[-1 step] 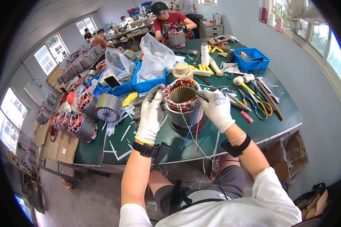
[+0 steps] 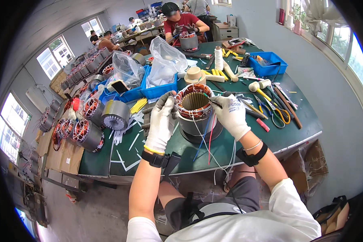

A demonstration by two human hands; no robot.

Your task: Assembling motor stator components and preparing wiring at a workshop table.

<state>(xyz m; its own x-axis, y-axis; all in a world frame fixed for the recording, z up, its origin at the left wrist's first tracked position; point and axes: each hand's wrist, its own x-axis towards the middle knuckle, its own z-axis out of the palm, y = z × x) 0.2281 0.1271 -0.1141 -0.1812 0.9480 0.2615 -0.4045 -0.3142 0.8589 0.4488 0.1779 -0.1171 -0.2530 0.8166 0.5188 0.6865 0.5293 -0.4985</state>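
Note:
A grey motor stator [image 2: 191, 126] stands upright on a dark round base [image 2: 201, 138] at the table's front edge. Orange copper windings laced with white cord ring its top. My gloved left hand [image 2: 160, 123] is at the left side of the ring, thumb and fingers closed together; what they pinch is hidden. My gloved right hand [image 2: 233, 115] is closed at the right rim, its fingertips beside a short green piece [image 2: 207, 95]; its hold cannot be made out. White cord [image 2: 213, 158] trails down the front, beside a blue lead [image 2: 201, 144] and a red lead [image 2: 210, 141].
Blue bins [image 2: 159, 89] with plastic bags stand behind at left, finished stators [image 2: 86, 133] at far left. On the right lie scissors [image 2: 284, 117], a mallet [image 2: 255, 87] and a blue tray [image 2: 272, 66]. A thread cone [image 2: 218, 60] stands farther back. Across the table a co-worker [image 2: 185, 24] handles another stator.
My hands stay nearly in place at the ring. The white cord hanging in front has shifted slightly. The co-worker's hands have moved above their stator.

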